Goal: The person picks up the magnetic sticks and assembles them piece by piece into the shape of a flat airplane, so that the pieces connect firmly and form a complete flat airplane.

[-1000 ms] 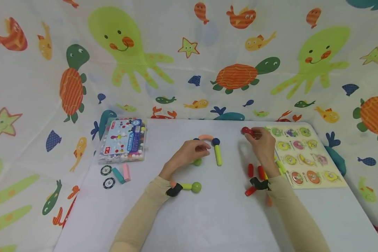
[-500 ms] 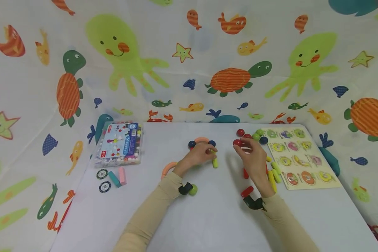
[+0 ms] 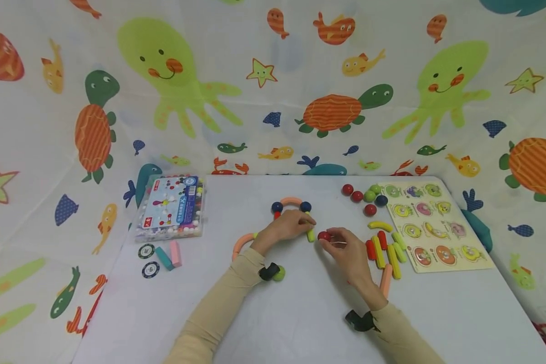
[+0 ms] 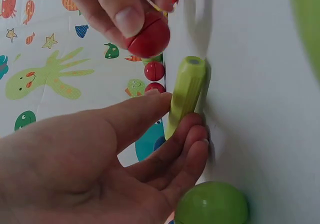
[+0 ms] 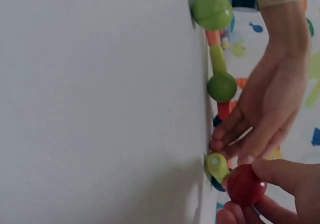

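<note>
A: What does the left hand [image 3: 284,226] do?

B: Left hand: thumb and curled fingers pinch a lime rod [image 4: 186,91] just above the white table [image 3: 300,318]. Its far end points toward a navy ball [image 3: 305,207]; the fingers partly cover this area, so whether the two join cannot be told.

A: And the right hand [image 3: 348,253]?

B: Right hand: thumb and fingertips grip a red ball [image 3: 324,236] (glossy, with a fine seam line) near the rod's near end, the two apart.

A: What lies around them?

B: A peach arc [image 3: 291,201] spans two navy balls beyond the left hand; a green ball [image 3: 278,273] sits beside the left wrist. To the right, yellow rods [image 3: 393,261] lie beside a fruit board [image 3: 450,269].
</note>
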### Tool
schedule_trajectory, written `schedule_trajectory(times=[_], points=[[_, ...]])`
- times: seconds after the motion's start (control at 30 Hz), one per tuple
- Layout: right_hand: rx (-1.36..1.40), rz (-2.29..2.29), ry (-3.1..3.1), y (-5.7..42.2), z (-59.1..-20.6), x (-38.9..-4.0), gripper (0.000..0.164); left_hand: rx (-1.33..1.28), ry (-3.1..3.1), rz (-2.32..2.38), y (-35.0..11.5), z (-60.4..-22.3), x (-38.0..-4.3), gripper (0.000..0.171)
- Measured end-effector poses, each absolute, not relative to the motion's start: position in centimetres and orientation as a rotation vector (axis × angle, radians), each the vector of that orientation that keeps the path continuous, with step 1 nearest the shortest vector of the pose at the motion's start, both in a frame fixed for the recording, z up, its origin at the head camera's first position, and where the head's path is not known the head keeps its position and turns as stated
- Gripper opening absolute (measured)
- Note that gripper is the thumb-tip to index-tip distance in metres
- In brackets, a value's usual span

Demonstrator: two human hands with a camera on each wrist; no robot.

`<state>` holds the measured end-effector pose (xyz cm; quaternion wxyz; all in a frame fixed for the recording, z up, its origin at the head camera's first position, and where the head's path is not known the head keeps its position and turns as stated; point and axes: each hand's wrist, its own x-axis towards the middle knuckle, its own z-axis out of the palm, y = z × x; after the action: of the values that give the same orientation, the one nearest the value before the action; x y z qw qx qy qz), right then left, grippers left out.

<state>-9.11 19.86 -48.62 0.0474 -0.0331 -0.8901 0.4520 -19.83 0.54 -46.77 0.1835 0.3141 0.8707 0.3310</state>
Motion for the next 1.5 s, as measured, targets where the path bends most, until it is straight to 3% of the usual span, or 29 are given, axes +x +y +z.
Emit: schedule_trajectory(times=[0.9,1.2,1.5], points=[[-0.016,1.345,-2.805,17.5,-49.9,-9.1,0.033,0.880,2.460,0.969,-0.5,-46.1,-19.5,0.029],[0.012,1.364,-2.799,17.5,-49.7,-9.3,0.035,0.754,2.529,1.186,-4.5,-44.8,-18.3,0.028],[-0.033,1.362,-2.814,17.3,-49.9,-9.2,0.036,0.624,2.559,1.245,-8.0,-46.7,-16.9,0.032]])
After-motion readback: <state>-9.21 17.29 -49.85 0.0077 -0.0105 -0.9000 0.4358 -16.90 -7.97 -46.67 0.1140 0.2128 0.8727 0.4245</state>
